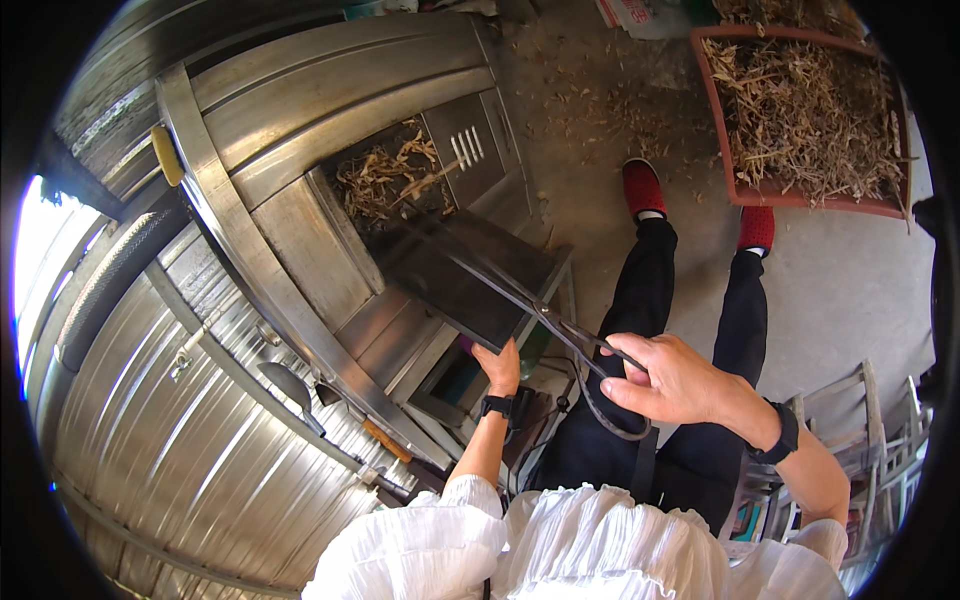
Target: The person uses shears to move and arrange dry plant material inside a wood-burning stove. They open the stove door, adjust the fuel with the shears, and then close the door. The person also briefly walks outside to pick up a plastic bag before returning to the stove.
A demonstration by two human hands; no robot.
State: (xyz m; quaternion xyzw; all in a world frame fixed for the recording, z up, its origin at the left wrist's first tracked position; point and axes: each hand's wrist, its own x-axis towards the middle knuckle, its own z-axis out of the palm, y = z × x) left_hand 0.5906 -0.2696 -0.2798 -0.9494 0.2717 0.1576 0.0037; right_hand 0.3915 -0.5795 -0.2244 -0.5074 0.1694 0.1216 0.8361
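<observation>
My right hand (667, 379) grips the handles of long metal fire tongs (544, 309). Their blurred far ends reach to the firebox opening (397, 172) of a stainless-steel stove (311, 240), where dry plant stalks (386, 176) lie. My left hand (496, 365) is at the near corner of a dark metal panel (480, 277) that stands out from the stove below the opening; the fingers are partly hidden beneath it. The tongs pass over this panel.
A reddish-brown tray (716, 112) of dry stalks lies on the floor beyond my feet, with loose bits scattered around. At the lower right stand wooden chairs or stools (870, 420). Along the corrugated metal wall (187, 360) hangs a ladle (289, 386); a yellow sponge (166, 156) sits on the stove's rim.
</observation>
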